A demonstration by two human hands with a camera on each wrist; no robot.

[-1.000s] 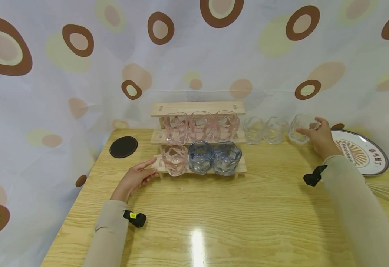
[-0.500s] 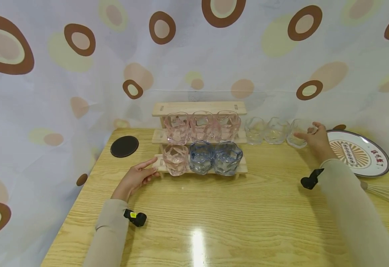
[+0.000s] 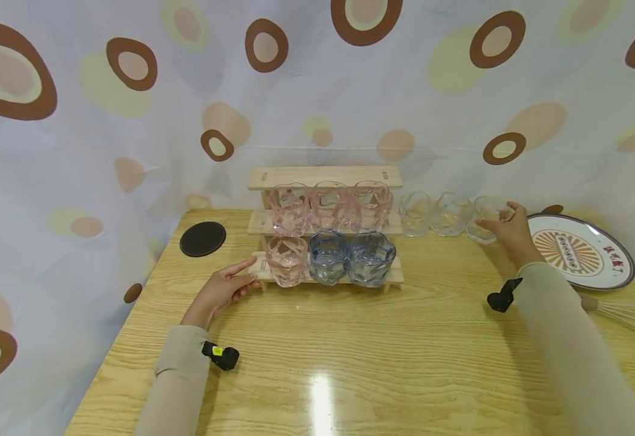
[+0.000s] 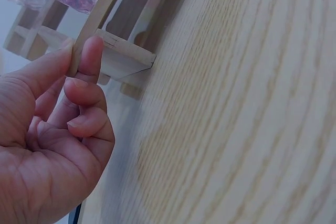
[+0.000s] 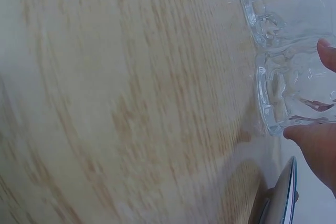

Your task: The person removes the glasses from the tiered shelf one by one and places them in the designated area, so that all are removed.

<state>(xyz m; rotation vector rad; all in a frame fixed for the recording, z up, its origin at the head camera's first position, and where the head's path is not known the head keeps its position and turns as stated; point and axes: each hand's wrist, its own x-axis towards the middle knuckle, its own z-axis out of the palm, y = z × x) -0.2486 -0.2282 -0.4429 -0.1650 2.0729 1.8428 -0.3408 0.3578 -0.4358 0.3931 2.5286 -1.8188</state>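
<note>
A three-tier wooden rack (image 3: 325, 177) stands at the back of the table. My left hand (image 3: 220, 297) pinches the left end of its lowest board (image 4: 86, 38) between thumb and index finger. That board bears one pink glass (image 3: 286, 260) and two blue glasses (image 3: 371, 259); several pink glasses (image 3: 330, 209) fill the middle board. Right of the rack, clear glasses line up along the wall. My right hand (image 3: 513, 233) holds the rightmost clear glass (image 3: 480, 225) by its sides, upright. In the right wrist view its base meets the tabletop, snug against the neighbouring clear glass (image 5: 286, 9).
A white plate (image 3: 611, 275) with a printed sunburst lies right of my right hand, a whisk (image 3: 622, 312) in front of it by the right sleeve. A black round coaster (image 3: 203, 239) lies at the table's left. A patterned curtain (image 3: 317, 91) hangs behind.
My right hand has lowered the clear glass and shifted it slightly left, up beside the other clear glasses. The left hand keeps its pinch on the rack board.
</note>
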